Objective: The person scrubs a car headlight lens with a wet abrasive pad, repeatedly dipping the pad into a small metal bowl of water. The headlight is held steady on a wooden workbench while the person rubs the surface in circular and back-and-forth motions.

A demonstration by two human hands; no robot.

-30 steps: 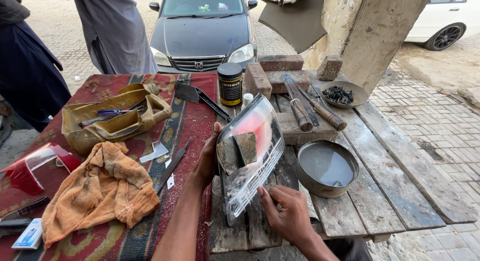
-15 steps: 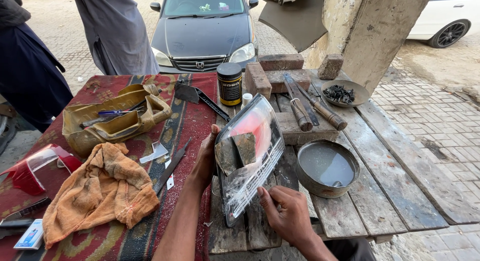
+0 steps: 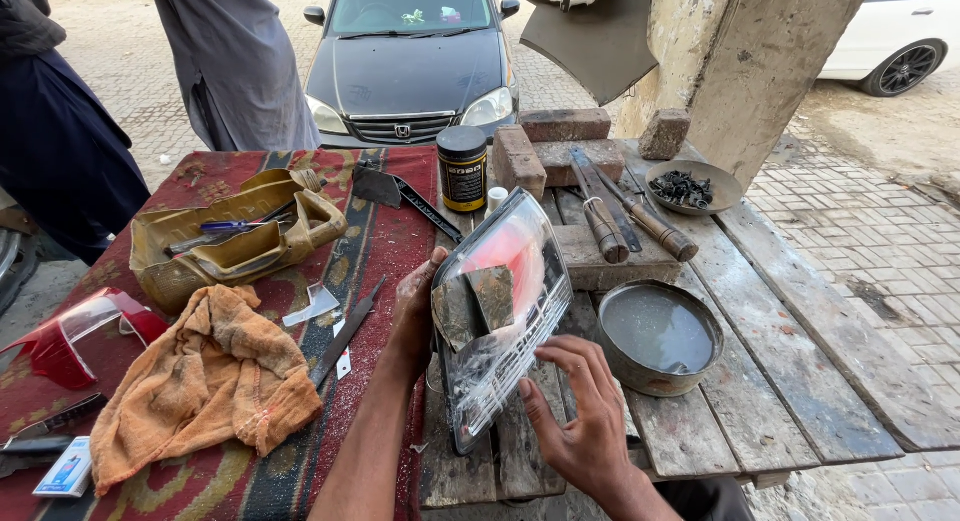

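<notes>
Now, lamp: clear car lamp lens [image 3: 500, 316] stands tilted on the table [image 3: 790, 381], long axis running from near edge up and away.
Left hand [image 3: 418, 306]: grip clasped on the lens's left edge, steadying it.
Right hand [image 3: 580, 416]: fingers spread, pressing the lower right rim; nearer the viewer.
Surface: weathered planks; water bowl [image 3: 660, 336] just right, orange rag [image 3: 215, 381] well left.
</notes>
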